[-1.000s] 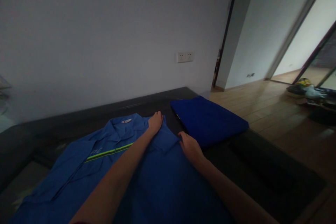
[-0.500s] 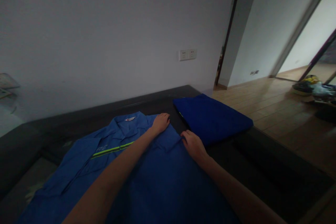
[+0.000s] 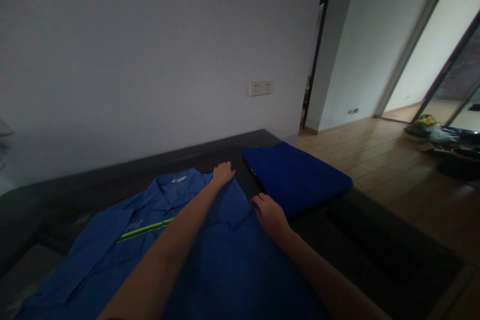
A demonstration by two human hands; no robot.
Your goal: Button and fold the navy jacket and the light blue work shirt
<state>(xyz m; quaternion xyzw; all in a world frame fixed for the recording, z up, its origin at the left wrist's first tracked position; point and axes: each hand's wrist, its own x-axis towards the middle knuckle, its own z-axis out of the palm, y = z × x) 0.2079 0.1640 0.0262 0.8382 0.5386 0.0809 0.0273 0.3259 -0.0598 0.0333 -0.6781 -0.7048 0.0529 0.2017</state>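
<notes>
A blue shirt (image 3: 146,210) with a collar, a white label and a bright yellow-green stripe lies spread on a dark surface (image 3: 195,152). Near its upper right edge, my left hand (image 3: 224,173) is closed on the cloth at the shoulder. My right hand (image 3: 270,212) pinches the shirt's edge lower down on the right. Between the two hands a part of the cloth is folded over. My left forearm covers part of the chest and stripe. To the right of the hands lies a folded, brighter blue garment (image 3: 300,175).
Behind the dark surface stands a pale wall (image 3: 131,60) with a double socket (image 3: 261,88). A wooden floor (image 3: 367,145) runs off to the right, where several bags and other items (image 3: 431,130) lie by a glass partition.
The view has shifted slightly. My left hand's fingers have curled in from lying flatter on the cloth. My right hand keeps its pinch at the edge.
</notes>
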